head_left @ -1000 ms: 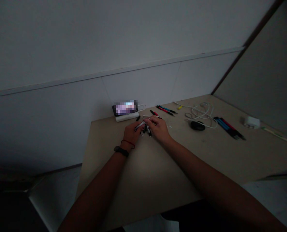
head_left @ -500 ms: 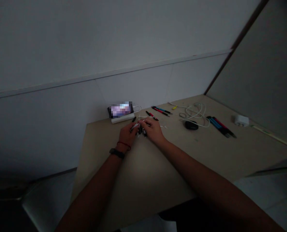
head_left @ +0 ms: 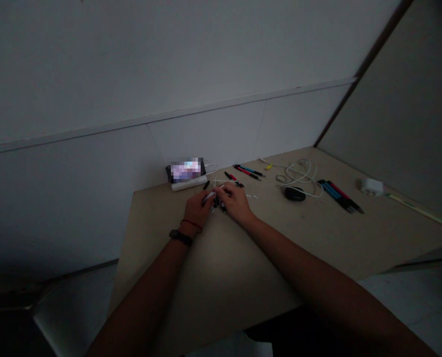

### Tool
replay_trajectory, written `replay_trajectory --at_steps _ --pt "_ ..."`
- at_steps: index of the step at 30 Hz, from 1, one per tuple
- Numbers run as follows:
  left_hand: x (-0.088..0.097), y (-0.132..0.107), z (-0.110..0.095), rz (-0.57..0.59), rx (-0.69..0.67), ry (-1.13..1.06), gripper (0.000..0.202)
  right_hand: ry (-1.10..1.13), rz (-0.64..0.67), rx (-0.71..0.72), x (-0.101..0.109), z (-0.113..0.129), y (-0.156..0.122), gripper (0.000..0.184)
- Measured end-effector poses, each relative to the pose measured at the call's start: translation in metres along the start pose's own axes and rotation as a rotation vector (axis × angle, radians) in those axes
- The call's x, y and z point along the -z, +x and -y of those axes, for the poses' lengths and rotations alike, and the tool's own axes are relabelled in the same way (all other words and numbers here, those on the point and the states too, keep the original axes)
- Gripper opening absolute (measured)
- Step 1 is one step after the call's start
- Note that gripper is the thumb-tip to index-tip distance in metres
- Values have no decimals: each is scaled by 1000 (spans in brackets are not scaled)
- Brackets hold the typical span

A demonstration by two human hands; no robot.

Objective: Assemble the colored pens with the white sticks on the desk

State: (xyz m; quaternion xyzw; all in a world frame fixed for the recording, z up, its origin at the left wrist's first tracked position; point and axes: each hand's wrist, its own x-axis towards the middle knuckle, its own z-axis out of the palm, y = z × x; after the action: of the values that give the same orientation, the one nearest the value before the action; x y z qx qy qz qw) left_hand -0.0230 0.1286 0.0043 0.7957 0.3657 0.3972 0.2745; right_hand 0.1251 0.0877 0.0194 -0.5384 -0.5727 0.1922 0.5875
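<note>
My left hand [head_left: 198, 208] is shut on a slim white pen part [head_left: 208, 197] above a small heap of black and white pen parts [head_left: 219, 202]. My right hand [head_left: 236, 202] is right beside it, its fingertips curled over the heap. Whether those fingers grip anything is hidden in the dim light. A loose black pen piece [head_left: 206, 185] lies just beyond my left hand. A black watch [head_left: 180, 237] and a red string [head_left: 191, 224] circle my left wrist.
On the beige table [head_left: 336, 233] lie a phone [head_left: 185, 170] on a white power bank [head_left: 189, 183], coloured pens [head_left: 247, 171], a white cable [head_left: 298, 173], a black mouse [head_left: 294, 194], more pens [head_left: 340, 196] and a white plug [head_left: 372, 186]. White walls border the table.
The whole view has shifted slightly left since the oldest frame. My hands stay together at the heap, with only small finger movement.
</note>
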Motion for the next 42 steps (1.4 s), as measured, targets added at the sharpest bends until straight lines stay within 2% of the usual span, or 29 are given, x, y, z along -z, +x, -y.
replay_trajectory --at_steps 18,42 --pt "-1 1 12 -113 -43 101 26 -25 38 100 0 6 -4 35" --pt "0 3 12 -130 -143 93 24 -43 42 116 0 11 -6 33"
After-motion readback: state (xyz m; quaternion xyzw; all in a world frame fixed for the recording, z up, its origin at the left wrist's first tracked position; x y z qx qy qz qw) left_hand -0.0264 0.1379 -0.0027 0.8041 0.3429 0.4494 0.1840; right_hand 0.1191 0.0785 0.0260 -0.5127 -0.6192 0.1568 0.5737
